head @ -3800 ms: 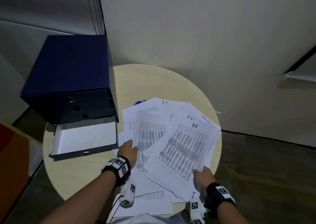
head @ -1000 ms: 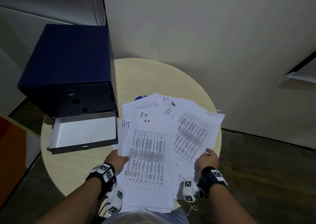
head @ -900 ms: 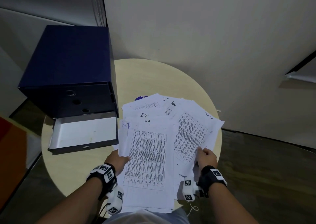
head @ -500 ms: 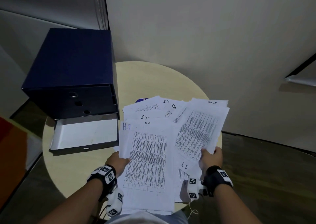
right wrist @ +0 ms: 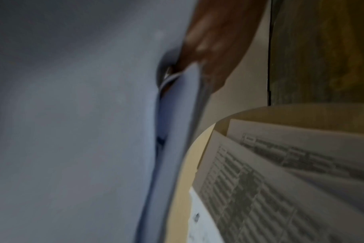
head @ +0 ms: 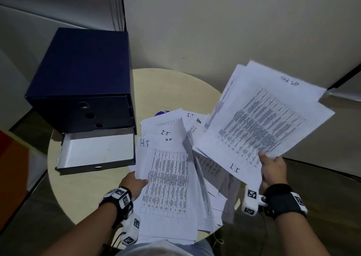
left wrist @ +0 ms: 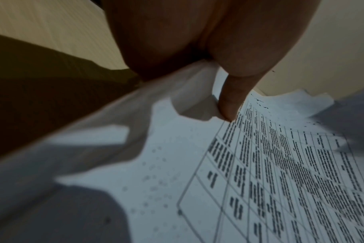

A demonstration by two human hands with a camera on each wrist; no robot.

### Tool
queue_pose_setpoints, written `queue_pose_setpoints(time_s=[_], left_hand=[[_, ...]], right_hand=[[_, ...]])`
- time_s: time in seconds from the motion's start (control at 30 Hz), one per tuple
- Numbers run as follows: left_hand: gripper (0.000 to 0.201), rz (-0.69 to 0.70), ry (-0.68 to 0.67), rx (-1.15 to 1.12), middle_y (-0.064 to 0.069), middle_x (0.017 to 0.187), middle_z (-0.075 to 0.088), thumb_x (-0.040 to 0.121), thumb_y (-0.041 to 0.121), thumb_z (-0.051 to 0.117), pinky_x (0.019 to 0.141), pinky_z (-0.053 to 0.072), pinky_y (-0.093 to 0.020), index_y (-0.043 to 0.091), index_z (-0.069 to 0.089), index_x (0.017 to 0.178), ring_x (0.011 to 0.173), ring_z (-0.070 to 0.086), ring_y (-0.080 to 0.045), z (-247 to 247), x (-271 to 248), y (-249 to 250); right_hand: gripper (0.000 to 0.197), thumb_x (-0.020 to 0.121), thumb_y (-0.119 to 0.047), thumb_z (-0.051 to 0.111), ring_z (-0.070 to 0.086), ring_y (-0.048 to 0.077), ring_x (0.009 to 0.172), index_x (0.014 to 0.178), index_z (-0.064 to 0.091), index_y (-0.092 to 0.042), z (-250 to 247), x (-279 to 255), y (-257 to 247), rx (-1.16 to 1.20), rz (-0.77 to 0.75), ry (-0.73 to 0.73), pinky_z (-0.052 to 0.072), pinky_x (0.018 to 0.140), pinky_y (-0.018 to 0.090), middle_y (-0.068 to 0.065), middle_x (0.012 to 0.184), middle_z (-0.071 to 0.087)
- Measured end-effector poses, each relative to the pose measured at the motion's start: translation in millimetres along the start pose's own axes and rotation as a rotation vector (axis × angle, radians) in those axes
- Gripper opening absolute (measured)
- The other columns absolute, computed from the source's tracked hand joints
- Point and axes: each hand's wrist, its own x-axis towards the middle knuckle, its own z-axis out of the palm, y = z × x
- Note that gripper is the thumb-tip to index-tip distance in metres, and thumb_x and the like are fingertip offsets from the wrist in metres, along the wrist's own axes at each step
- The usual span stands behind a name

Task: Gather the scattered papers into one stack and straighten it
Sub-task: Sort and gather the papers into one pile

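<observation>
White printed papers (head: 166, 187) lie fanned over the near half of a round beige table (head: 172, 91). My right hand (head: 272, 168) grips a bundle of sheets (head: 261, 123) by its near edge and holds it lifted above the table's right side. In the right wrist view that bundle (right wrist: 172, 131) shows edge-on below my fingers. My left hand (head: 134, 183) pinches the left edge of the top table-printed sheet; in the left wrist view my thumb (left wrist: 231, 102) presses on that sheet (left wrist: 260, 172). More sheets marked "I.T" (head: 166, 132) lie behind.
A dark blue drawer box (head: 82, 80) stands on the table's left, its bottom drawer (head: 97, 152) pulled out and showing a white inside. A pale wall (head: 234, 31) rises just behind the table. Dark floor (head: 322, 197) lies to the right.
My right hand has lifted its bundle of sheets up and to the right, off the pile. My left hand has stayed at the left edge of the top sheet.
</observation>
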Motion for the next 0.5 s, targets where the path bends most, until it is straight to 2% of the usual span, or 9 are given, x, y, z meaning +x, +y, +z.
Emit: queue_pose_setpoints(time_s=[0.07, 0.13, 0.2, 0.27, 0.3, 0.33, 0.4, 0.47, 0.5], left_hand=[[0.043, -0.007, -0.001, 0.009, -0.01, 0.105, 0.069, 0.086, 0.031, 0.069, 0.079, 0.052, -0.032, 0.012, 0.06, 0.123, 0.092, 0.065, -0.029, 0, -2, 1], [0.043, -0.004, -0.002, 0.03, -0.01, 0.104, 0.068, 0.087, 0.032, 0.068, 0.073, 0.049, -0.03, 0.011, 0.059, 0.123, 0.09, 0.064, -0.029, 0, -3, 3], [0.042, 0.001, 0.004, 0.045, -0.01, 0.103, 0.068, 0.087, 0.032, 0.067, 0.07, 0.047, -0.029, 0.011, 0.059, 0.123, 0.088, 0.064, -0.029, -1, -6, 4], [0.04, 0.006, 0.007, 0.041, -0.009, 0.101, 0.068, 0.087, 0.032, 0.067, 0.069, 0.046, -0.028, 0.012, 0.06, 0.121, 0.086, 0.063, -0.028, -2, -7, 2], [0.039, 0.009, 0.005, 0.037, -0.009, 0.101, 0.068, 0.088, 0.031, 0.067, 0.068, 0.045, -0.028, 0.012, 0.06, 0.121, 0.085, 0.063, -0.027, -2, -7, 2], [0.038, 0.014, 0.005, 0.026, -0.009, 0.1, 0.068, 0.088, 0.031, 0.067, 0.069, 0.045, -0.028, 0.012, 0.061, 0.12, 0.085, 0.063, -0.027, -2, -8, 2], [0.04, 0.001, 0.006, -0.029, -0.008, 0.099, 0.069, 0.09, 0.035, 0.064, 0.077, 0.05, -0.031, 0.012, 0.062, 0.122, 0.084, 0.063, -0.027, -2, -8, 3], [0.056, -0.04, -0.027, -0.129, -0.005, 0.097, 0.069, 0.09, 0.053, 0.058, 0.093, 0.049, -0.035, 0.01, 0.059, 0.126, 0.086, 0.063, -0.024, -5, -6, 5], [0.069, -0.058, -0.053, -0.167, -0.003, 0.105, 0.068, 0.086, 0.064, 0.056, 0.099, 0.045, -0.035, 0.012, 0.055, 0.13, 0.095, 0.063, -0.024, -7, -7, 7]], right_hand=[[0.009, 0.098, -0.01, 0.063, 0.07, 0.033, 0.102, 0.106, 0.058, -0.009, 3, -4, -4, 0.027, -0.006, -0.064, 0.052, 0.096, 0.057, 0.016, 0.111, 0.07], [0.013, 0.097, -0.014, 0.065, 0.072, 0.033, 0.097, 0.106, 0.06, -0.006, 10, -9, -1, -0.006, 0.003, -0.102, 0.056, 0.09, 0.055, 0.015, 0.106, 0.073], [0.028, 0.095, -0.016, 0.068, 0.073, 0.031, 0.099, 0.12, 0.062, -0.003, 20, -16, 14, -0.079, 0.02, -0.195, 0.058, 0.089, 0.053, 0.014, 0.111, 0.074], [0.05, 0.087, -0.032, 0.078, 0.07, 0.031, 0.109, 0.128, 0.061, -0.006, 28, -23, 40, -0.226, 0.036, -0.286, 0.055, 0.096, 0.056, 0.01, 0.12, 0.073], [0.059, 0.084, -0.04, 0.08, 0.069, 0.029, 0.108, 0.129, 0.06, -0.008, 30, -23, 55, -0.321, 0.049, -0.326, 0.056, 0.095, 0.053, 0.007, 0.118, 0.072], [0.055, 0.086, -0.041, 0.077, 0.069, 0.025, 0.096, 0.127, 0.061, -0.008, 33, -29, 67, -0.396, 0.058, -0.372, 0.058, 0.087, 0.045, 0.003, 0.107, 0.073], [0.027, 0.098, -0.029, 0.064, 0.055, 0.019, 0.064, 0.114, 0.063, -0.008, 39, -44, 85, -0.541, 0.11, -0.445, 0.047, 0.062, 0.032, 0.0, 0.073, 0.06], [0.015, 0.102, -0.027, 0.056, 0.045, 0.019, 0.054, 0.101, 0.06, -0.012, 42, -56, 104, -0.689, 0.166, -0.51, 0.04, 0.054, 0.03, 0.002, 0.064, 0.049], [0.015, 0.102, -0.028, 0.055, 0.044, 0.018, 0.052, 0.094, 0.056, -0.016, 45, -59, 110, -0.746, 0.181, -0.552, 0.04, 0.053, 0.028, 0.002, 0.065, 0.049]])
